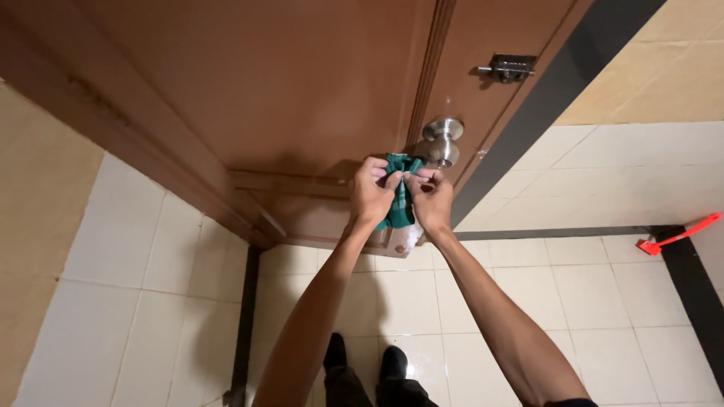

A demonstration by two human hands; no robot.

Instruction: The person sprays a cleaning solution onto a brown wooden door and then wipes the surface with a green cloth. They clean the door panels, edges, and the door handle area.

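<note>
A green checked cloth [400, 197] hangs between both my hands in front of a brown wooden door [286, 83]. My left hand [371, 192] pinches the cloth's upper edge on the left. My right hand [431, 197] pinches it on the right, fingers nearly meeting the left hand's. Just above the hands, a round silver door knob [443, 140] sticks out of the door, close to the cloth's top. Part of the cloth is hidden behind my hands.
A dark metal slide bolt [509, 68] sits higher on the door. White floor tiles [573, 301] lie below, with my dark shoes [362, 358] on them. A red long-handled tool [677, 235] lies at the right by the tiled wall.
</note>
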